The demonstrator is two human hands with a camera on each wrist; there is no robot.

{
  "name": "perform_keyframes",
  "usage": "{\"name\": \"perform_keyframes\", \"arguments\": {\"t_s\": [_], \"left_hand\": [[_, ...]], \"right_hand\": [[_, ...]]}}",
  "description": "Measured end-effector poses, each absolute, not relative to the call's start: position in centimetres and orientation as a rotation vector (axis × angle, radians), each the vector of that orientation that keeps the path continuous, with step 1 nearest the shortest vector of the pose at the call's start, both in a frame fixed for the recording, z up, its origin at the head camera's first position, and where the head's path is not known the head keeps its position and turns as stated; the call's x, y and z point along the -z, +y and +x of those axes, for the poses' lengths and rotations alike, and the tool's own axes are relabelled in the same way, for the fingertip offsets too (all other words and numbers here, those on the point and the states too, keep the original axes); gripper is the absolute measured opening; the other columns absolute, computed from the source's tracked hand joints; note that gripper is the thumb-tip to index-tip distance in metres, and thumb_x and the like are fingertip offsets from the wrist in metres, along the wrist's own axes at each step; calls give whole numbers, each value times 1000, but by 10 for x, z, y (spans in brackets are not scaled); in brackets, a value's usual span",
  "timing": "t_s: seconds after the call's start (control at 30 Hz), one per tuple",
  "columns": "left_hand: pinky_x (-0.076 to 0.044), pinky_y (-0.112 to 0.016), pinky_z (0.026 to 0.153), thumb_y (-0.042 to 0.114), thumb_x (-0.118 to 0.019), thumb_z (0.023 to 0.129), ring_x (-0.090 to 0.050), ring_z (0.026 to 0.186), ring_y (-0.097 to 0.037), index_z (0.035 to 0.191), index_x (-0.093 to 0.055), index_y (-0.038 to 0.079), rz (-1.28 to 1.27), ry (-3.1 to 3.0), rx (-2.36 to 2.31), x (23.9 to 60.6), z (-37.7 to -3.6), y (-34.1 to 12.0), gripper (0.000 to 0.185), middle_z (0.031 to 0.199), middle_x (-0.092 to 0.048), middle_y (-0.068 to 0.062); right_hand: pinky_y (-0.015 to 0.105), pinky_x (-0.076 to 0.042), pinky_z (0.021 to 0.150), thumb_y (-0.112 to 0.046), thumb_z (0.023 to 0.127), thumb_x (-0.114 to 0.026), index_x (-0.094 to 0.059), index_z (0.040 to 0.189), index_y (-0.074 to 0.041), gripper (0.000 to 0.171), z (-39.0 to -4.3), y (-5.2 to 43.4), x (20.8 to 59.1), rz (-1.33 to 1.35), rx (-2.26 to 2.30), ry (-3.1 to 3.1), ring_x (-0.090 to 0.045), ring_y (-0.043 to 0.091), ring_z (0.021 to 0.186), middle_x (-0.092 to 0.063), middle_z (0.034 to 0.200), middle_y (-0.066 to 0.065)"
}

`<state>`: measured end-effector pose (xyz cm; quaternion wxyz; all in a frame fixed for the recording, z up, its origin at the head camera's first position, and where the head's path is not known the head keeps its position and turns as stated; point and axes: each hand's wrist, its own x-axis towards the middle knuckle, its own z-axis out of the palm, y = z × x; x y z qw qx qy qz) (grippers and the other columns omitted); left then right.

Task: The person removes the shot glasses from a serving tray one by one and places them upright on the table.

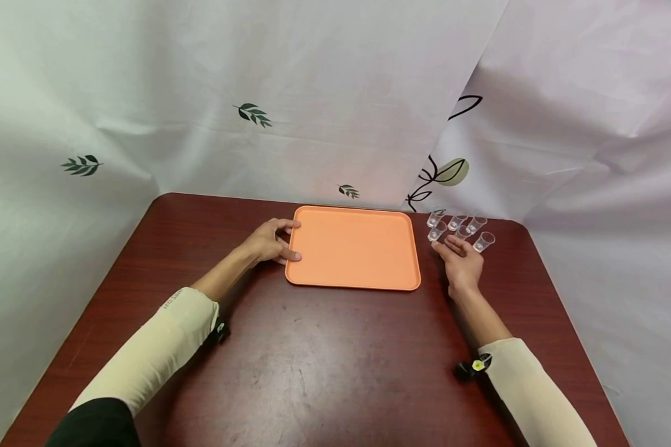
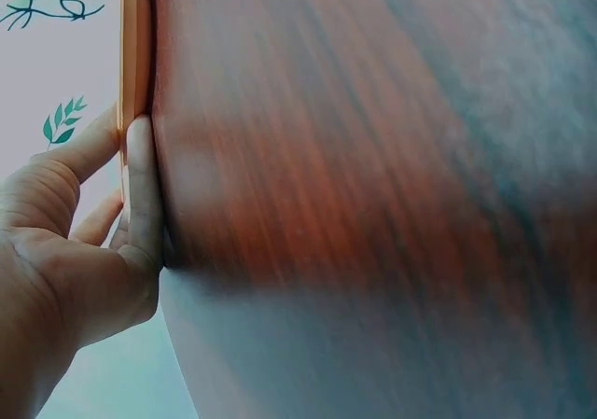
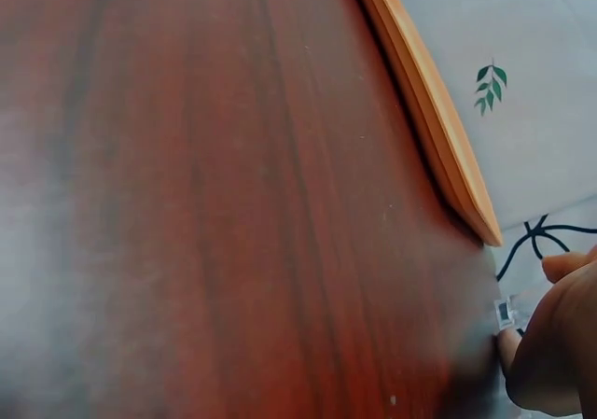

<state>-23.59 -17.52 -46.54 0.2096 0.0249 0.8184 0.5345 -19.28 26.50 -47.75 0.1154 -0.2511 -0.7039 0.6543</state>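
An orange rectangular tray (image 1: 353, 248) lies flat on the dark red-brown table. My left hand (image 1: 269, 241) grips its left edge, the thumb and a finger reaching over the rim. From the left wrist view, the left hand (image 2: 89, 223) has fingers against the tray's rim (image 2: 136, 46). Several small clear plastic cups stand right of the tray, among them a front-right cup (image 1: 484, 241) and a front-left cup (image 1: 437, 231). My right hand (image 1: 463, 264) is just in front of them, fingers extended and thumb apart. In the right wrist view, that hand (image 3: 560, 344) partly hides a clear cup (image 3: 505, 313).
A pale cloth backdrop (image 1: 313, 93) with printed leaves hangs behind the table (image 1: 324, 366), close to its back edge. Small dark devices are worn near the left cuff (image 1: 219, 331) and the right cuff (image 1: 470, 369).
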Motion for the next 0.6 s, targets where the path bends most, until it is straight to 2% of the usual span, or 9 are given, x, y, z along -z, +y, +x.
{"name": "perform_keyframes", "arguments": {"t_s": [0.2,0.3,0.47,0.53,0.6], "left_hand": [[-71,-30,70,-2,-93,91,-73,91,-15,170,-50,9,118,2290,-1478,469,-237,-177,91,150,-45,-22],[-72,-32,71,3,-94,92,-73,89,-15,170,-50,9,110,2289,-1505,466,-236,-179,89,151,-47,-23],[-74,-36,74,14,-90,98,-76,83,-23,169,-50,9,45,2312,-1571,457,-235,-186,82,152,-49,-27],[-75,-40,79,18,-88,101,-80,88,-30,169,-49,8,33,2358,-1580,453,-235,-192,79,153,-50,-28],[-74,-47,88,26,-87,102,-80,100,-36,170,-48,8,46,2471,-1531,447,-236,-200,80,155,-54,-27]], "right_hand": [[16,-67,90,-10,99,-88,-70,141,6,48,-186,269,475,-681,-2016,-2003,-75,-7,91,-81,101,-12],[19,-69,90,-10,100,-87,-69,140,8,48,-183,272,473,-648,-2050,-2030,-76,-6,88,-79,92,-18],[18,-69,89,-13,105,-82,-70,141,9,45,-180,281,468,-498,-2036,-2269,-78,-4,88,-80,93,-19],[20,-70,89,-14,107,-80,-69,141,12,44,-181,285,463,-371,-2028,-2353,-80,-1,90,-82,96,-16],[21,-70,89,-18,109,-77,-69,140,13,44,-182,289,455,-227,-1966,-2422,-82,2,92,-84,98,-12]]}}
